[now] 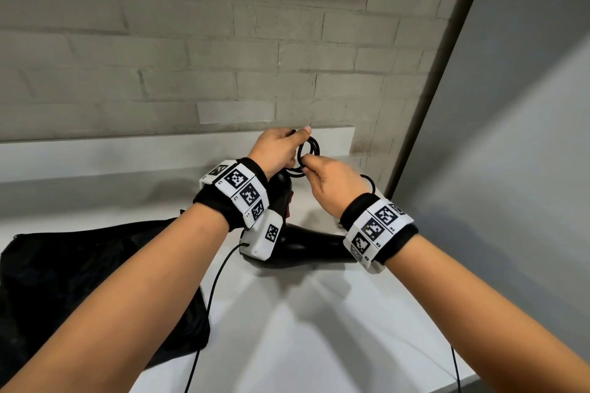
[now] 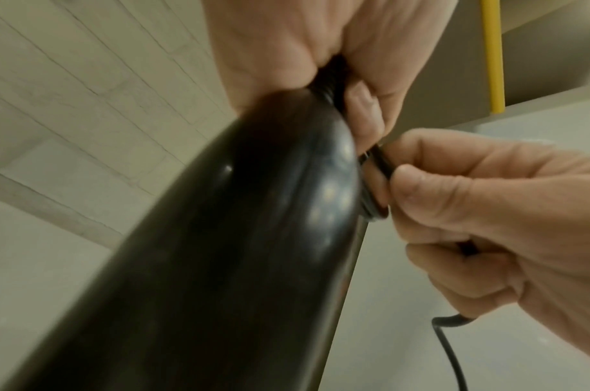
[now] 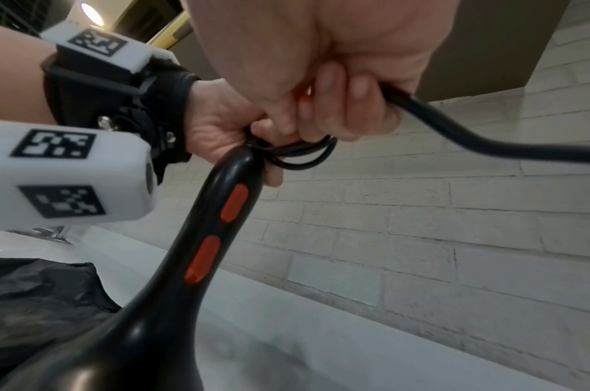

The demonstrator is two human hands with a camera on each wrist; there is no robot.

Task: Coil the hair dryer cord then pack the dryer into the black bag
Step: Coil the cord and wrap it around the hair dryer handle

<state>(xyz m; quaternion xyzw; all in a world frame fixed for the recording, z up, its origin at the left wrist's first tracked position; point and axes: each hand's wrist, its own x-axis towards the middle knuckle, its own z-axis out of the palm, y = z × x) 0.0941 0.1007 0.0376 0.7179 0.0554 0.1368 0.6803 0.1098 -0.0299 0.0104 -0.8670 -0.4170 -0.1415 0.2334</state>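
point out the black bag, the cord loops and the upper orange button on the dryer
black bag (image 1: 79,271), head view, middle of the fabric
cord loops (image 1: 309,150), head view, coiled strands
upper orange button (image 3: 234,202), right wrist view, its centre

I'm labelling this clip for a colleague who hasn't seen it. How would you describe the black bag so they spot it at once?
Start at the white counter below the pale brick wall. On its left side, under the person's left forearm, lies the black bag, a flat, crumpled heap of matte fabric. The glossy, hard hair dryer beside it is black too, but it has red switches and a cord.
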